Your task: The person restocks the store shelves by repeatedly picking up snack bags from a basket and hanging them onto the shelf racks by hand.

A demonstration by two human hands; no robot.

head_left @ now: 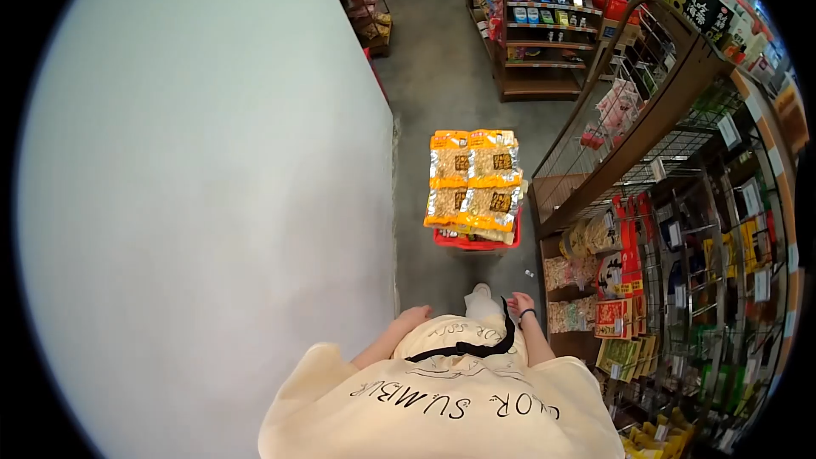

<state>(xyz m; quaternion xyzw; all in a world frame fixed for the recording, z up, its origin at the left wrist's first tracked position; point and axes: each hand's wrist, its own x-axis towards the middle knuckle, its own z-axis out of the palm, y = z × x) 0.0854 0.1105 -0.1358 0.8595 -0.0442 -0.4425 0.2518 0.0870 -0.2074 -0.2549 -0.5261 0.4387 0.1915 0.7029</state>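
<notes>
My left hand [414,316] hangs beside the white wall, near the hem of my cream shirt, with no object visible in it; its fingers are too small and turned away to read. On the other side, my right hand [521,303] is held low with its fingers somewhat apart and nothing seen in them. A dark band circles that wrist, and the end of a black strap [463,348] lies close to it. Ahead of both hands, apart from them, stands a red basket [476,244] stacked with orange and silver bags of a pale grainy food [473,177].
A white wall [204,170] borders the narrow aisle on the left. To the right, a brown-framed wire shelf [625,136] holds packaged foods. Farther ahead is a shelf unit [548,42] with small packets. A small white scrap [529,273] lies on the grey floor.
</notes>
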